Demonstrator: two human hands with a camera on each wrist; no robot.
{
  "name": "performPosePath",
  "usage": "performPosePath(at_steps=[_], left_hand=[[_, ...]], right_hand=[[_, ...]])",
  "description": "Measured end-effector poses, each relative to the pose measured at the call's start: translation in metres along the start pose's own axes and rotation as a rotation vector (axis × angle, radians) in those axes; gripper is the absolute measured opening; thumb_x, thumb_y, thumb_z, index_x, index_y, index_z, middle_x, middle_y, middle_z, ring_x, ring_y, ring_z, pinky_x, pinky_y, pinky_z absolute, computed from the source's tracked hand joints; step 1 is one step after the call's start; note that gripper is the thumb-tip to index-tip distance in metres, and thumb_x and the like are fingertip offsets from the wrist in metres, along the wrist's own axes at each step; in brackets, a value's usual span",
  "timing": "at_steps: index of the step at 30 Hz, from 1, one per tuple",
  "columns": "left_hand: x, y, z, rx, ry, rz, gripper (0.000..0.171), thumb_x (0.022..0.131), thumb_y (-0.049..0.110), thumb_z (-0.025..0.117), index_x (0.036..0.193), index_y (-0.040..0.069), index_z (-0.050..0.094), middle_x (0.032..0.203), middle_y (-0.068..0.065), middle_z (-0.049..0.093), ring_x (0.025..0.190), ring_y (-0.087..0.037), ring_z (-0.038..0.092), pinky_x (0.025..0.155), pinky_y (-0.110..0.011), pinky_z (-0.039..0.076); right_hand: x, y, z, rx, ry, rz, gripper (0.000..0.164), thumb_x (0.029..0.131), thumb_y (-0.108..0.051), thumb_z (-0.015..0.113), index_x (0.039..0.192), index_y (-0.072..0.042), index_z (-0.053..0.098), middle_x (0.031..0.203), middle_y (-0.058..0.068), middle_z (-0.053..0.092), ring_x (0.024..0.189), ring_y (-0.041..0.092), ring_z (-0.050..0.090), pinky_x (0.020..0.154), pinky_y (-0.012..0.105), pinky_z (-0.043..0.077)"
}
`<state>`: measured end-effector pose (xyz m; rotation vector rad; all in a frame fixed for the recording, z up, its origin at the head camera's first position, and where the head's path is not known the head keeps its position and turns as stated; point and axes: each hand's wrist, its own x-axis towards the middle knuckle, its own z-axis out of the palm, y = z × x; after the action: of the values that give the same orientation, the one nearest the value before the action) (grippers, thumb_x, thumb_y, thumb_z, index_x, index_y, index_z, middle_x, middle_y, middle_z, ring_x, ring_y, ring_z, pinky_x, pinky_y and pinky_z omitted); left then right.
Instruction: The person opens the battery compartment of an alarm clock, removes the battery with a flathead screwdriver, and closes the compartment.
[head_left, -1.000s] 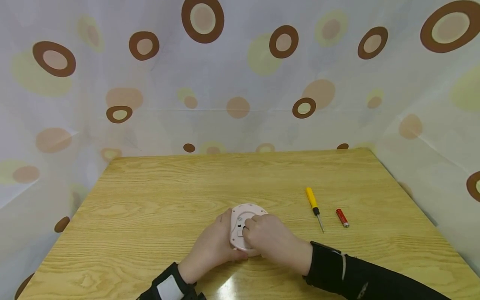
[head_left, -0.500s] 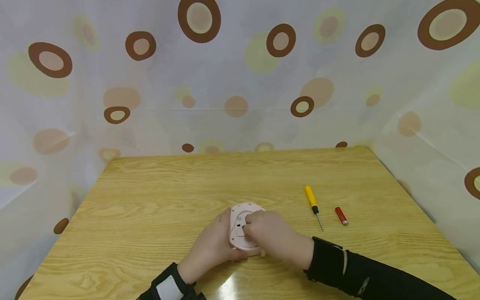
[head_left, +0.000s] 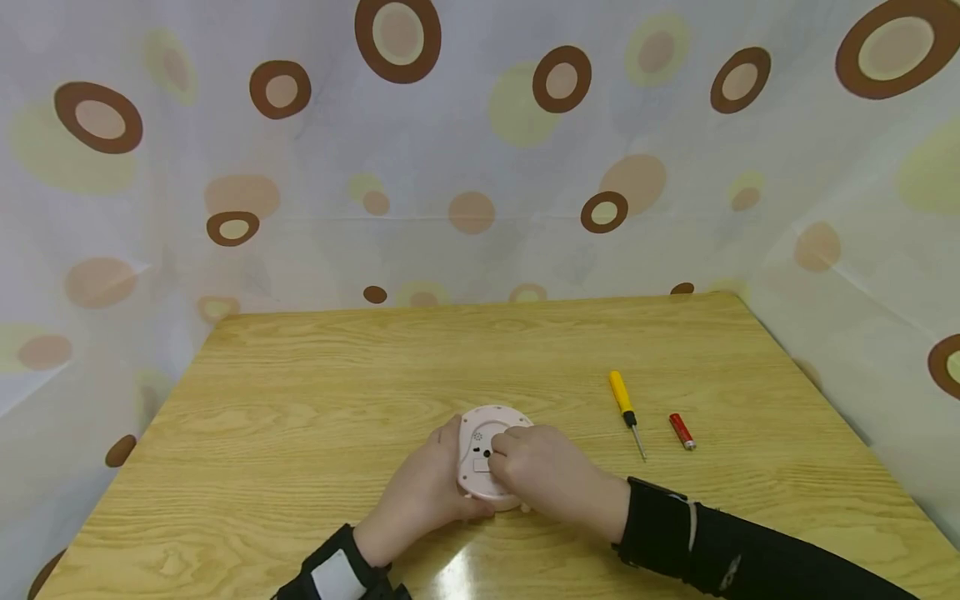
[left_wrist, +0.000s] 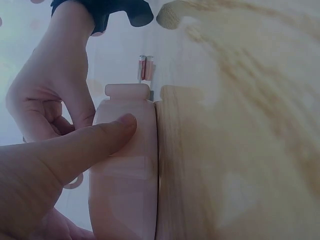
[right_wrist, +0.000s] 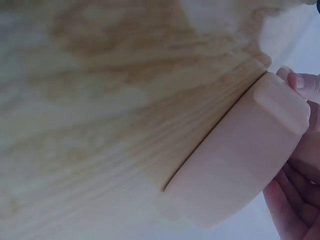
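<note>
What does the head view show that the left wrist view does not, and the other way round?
Only the head view shows the yellow screwdriver and the whole wooden table, plus the device's flat back, where the right hand pinches at a small dark part. Only the left wrist view shows the left thumb pressed flat against the device's side wall. Both show the pink round device lying on the table, held by the left hand, and the red battery.

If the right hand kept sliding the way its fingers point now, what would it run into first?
Most likely the left hand. The right hand points leftward across the back of the pink round device, which the left hand cups from the far side. Depth is hard to judge here.
</note>
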<state>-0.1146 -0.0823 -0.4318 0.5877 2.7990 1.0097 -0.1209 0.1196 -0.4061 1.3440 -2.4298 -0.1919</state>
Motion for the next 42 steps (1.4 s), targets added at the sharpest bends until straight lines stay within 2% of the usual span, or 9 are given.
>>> performPosePath(at_steps=[3, 7, 13, 20, 24, 28, 31, 38, 42], left_hand=[[0.000, 0.000, 0.000, 0.000, -0.001, -0.002, 0.123, 0.065, 0.029, 0.103, 0.156, -0.015, 0.034, 0.149, -0.035, 0.054, 0.131, -0.043, 0.063, 0.110, -0.054, 0.054], [0.000, 0.000, -0.001, 0.000, -0.004, -0.002, 0.122, 0.065, 0.029, 0.103, 0.156, -0.015, 0.034, 0.149, -0.035, 0.054, 0.131, -0.042, 0.063, 0.109, -0.053, 0.055], [0.000, 0.000, -0.001, -0.014, -0.014, -0.006, 0.122, 0.067, 0.029, 0.102, 0.156, -0.015, 0.033, 0.151, -0.035, 0.053, 0.134, -0.043, 0.061, 0.111, -0.054, 0.053], [-0.001, 0.000, -0.001, -0.013, -0.017, -0.010, 0.121, 0.068, 0.029, 0.102, 0.157, -0.015, 0.033, 0.152, -0.035, 0.052, 0.135, -0.044, 0.060, 0.112, -0.054, 0.053], [-0.001, 0.000, -0.001, -0.015, -0.019, -0.012, 0.121, 0.068, 0.029, 0.102, 0.157, -0.016, 0.033, 0.152, -0.035, 0.051, 0.136, -0.045, 0.059, 0.113, -0.055, 0.052], [0.000, 0.000, -0.002, 0.001, -0.015, -0.008, 0.121, 0.067, 0.030, 0.102, 0.156, -0.016, 0.034, 0.152, -0.035, 0.052, 0.136, -0.045, 0.059, 0.113, -0.055, 0.052], [0.000, 0.001, -0.002, -0.001, -0.012, -0.008, 0.121, 0.067, 0.029, 0.102, 0.156, -0.016, 0.034, 0.152, -0.035, 0.052, 0.135, -0.044, 0.060, 0.112, -0.054, 0.053], [-0.001, 0.001, -0.001, -0.009, 0.001, -0.004, 0.121, 0.065, 0.028, 0.102, 0.155, -0.016, 0.035, 0.148, -0.035, 0.055, 0.130, -0.043, 0.063, 0.108, -0.054, 0.056], [-0.001, 0.001, -0.001, -0.007, 0.005, -0.004, 0.121, 0.065, 0.028, 0.102, 0.155, -0.016, 0.034, 0.148, -0.035, 0.055, 0.130, -0.044, 0.063, 0.108, -0.055, 0.056]], right_hand=[[-0.001, 0.000, 0.002, 0.004, 0.031, -0.006, 0.037, 0.051, -0.020, 0.096, 0.079, -0.016, 0.072, 0.076, -0.008, 0.060, 0.069, 0.007, 0.056, 0.062, 0.019, 0.054], [0.000, 0.000, 0.002, 0.022, 0.020, -0.002, 0.037, 0.052, -0.021, 0.097, 0.079, -0.016, 0.072, 0.077, -0.008, 0.061, 0.071, 0.006, 0.058, 0.063, 0.018, 0.055], [0.002, -0.002, 0.000, 0.043, -0.004, 0.041, 0.025, 0.065, -0.010, 0.091, 0.078, -0.015, 0.071, 0.076, -0.007, 0.060, 0.068, 0.006, 0.054, 0.059, 0.018, 0.052], [0.009, -0.001, -0.008, 0.008, -0.145, 0.006, 0.044, 0.051, -0.028, 0.102, 0.085, -0.017, 0.076, 0.081, -0.006, 0.066, 0.074, 0.006, 0.060, 0.067, 0.020, 0.058], [0.011, -0.001, -0.010, -0.043, -0.206, -0.036, 0.045, 0.057, -0.038, 0.102, 0.090, -0.018, 0.078, 0.087, -0.006, 0.069, 0.078, 0.007, 0.063, 0.069, 0.021, 0.059], [0.009, -0.002, -0.010, -0.061, -0.197, -0.055, 0.024, 0.076, -0.027, 0.094, 0.090, -0.016, 0.079, 0.088, -0.004, 0.070, 0.077, 0.008, 0.062, 0.066, 0.021, 0.058], [0.007, -0.002, -0.009, -0.048, -0.169, -0.056, 0.008, 0.084, -0.015, 0.085, 0.089, -0.015, 0.079, 0.088, -0.003, 0.070, 0.077, 0.008, 0.062, 0.066, 0.021, 0.057], [0.006, -0.004, -0.010, -0.033, -0.142, -0.056, 0.004, 0.088, -0.017, 0.083, 0.087, -0.015, 0.080, 0.088, -0.004, 0.069, 0.075, 0.007, 0.060, 0.063, 0.020, 0.055], [0.007, -0.005, -0.010, -0.013, -0.158, -0.035, 0.004, 0.087, -0.017, 0.083, 0.086, -0.015, 0.080, 0.089, -0.003, 0.070, 0.077, 0.008, 0.062, 0.065, 0.022, 0.057]])
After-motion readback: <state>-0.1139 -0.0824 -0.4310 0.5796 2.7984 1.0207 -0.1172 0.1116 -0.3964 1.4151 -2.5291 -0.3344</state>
